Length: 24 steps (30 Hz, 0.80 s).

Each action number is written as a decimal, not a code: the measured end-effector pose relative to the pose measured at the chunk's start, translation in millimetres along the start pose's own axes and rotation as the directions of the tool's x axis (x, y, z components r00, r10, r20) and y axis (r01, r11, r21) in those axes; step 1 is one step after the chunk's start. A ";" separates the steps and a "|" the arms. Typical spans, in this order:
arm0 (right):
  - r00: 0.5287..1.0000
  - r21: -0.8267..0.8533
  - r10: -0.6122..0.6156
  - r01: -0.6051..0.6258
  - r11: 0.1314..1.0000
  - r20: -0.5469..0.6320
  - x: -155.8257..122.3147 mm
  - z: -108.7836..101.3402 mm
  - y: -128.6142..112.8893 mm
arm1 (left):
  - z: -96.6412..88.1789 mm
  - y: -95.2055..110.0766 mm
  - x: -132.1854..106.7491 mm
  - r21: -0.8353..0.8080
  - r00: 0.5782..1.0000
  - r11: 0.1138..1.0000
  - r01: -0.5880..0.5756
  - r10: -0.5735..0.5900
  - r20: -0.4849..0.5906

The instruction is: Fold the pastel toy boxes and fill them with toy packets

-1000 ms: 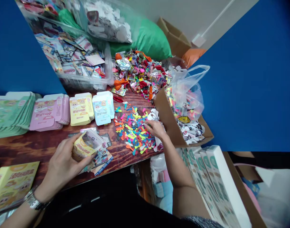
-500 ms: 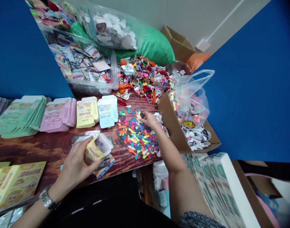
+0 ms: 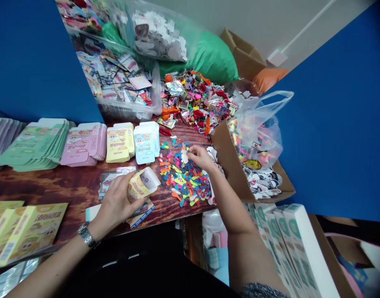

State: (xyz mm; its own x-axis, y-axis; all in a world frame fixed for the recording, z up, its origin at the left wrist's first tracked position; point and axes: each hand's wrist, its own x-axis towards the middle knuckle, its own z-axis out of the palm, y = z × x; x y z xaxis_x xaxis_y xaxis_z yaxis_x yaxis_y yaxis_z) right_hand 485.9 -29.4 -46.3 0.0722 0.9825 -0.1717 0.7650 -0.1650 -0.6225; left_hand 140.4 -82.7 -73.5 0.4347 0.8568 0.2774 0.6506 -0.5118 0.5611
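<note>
My left hand [image 3: 115, 203] grips a small yellow folded cardboard box [image 3: 142, 185], its open end showing white inside. Under that hand lie loose printed cards [image 3: 115, 180] on the wooden table [image 3: 53, 186]. My right hand [image 3: 201, 158] is over a spread of small multicoloured balloon-like pieces [image 3: 185, 179]. Its fingertips pinch a small white piece [image 3: 184, 156] at the near edge of the hand. Some white cut-out stickers [image 3: 213, 154] lie just beyond that hand, against the cardboard box.
Flat stacks of green, pink, yellow and blue box blanks [image 3: 84, 145] line the table's far side. Behind stand a clear plastic bin of packets [image 3: 121, 89] and a heap of mixed trinkets [image 3: 196, 101]. An open cardboard box [image 3: 239, 165] holds a plastic bag and stickers; white boxes [image 3: 289, 248] stand below right.
The view has shifted, so everything sits further right. My left hand has turned the yellow box and raised it. My right hand has moved to the pile's far side and picked up a white piece.
</note>
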 end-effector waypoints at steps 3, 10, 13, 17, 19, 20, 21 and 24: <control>0.998 0.121 -0.068 0.066 0.990 0.013 -15.5 -2.3 -28.3 | 8.0 -0.2 3.1 0.020 0.999 0.999 0.036 -0.036 0.010; 0.916 0.016 -0.393 0.393 0.919 0.075 -55.3 41.2 -104.5 | 19.3 8.0 9.1 0.039 0.999 0.998 0.052 -0.053 0.011; 0.878 -0.278 -0.455 0.478 0.833 0.147 -62.7 62.5 -116.0 | 18.9 8.7 8.0 0.062 1.000 0.998 0.002 -0.001 -0.016; 0.782 -0.281 -0.579 0.623 0.730 0.229 -68.7 69.0 -116.0 | 16.9 3.2 6.9 0.091 0.999 0.996 0.004 0.001 -0.052; 0.720 -0.140 -0.665 0.692 0.708 0.195 -67.9 62.7 -110.5 | 15.0 0.4 7.5 0.084 0.998 0.996 0.012 -0.007 -0.065; 0.708 -0.078 -0.689 0.704 0.705 0.155 -64.9 57.7 -105.6 | 13.8 -0.4 8.0 0.071 0.998 0.997 0.014 -0.010 -0.063; 0.714 -0.039 -0.693 0.699 0.714 0.106 -59.5 51.9 -99.0 | 12.5 -0.7 8.5 0.055 0.998 0.998 0.019 -0.016 -0.056; 0.831 -0.096 -0.555 0.549 0.830 -0.041 -27.8 32.7 -69.2 | 8.8 1.0 9.4 0.012 0.999 0.999 0.044 -0.044 -0.026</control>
State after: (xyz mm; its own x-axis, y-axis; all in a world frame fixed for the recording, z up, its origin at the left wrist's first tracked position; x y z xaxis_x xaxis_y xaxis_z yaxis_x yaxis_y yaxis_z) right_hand 410.1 -48.1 -23.4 -0.3383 0.9116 0.2335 0.7362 0.4109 -0.5376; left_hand 150.6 -75.7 -77.2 0.3895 0.8797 0.2729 0.6765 -0.4743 0.5634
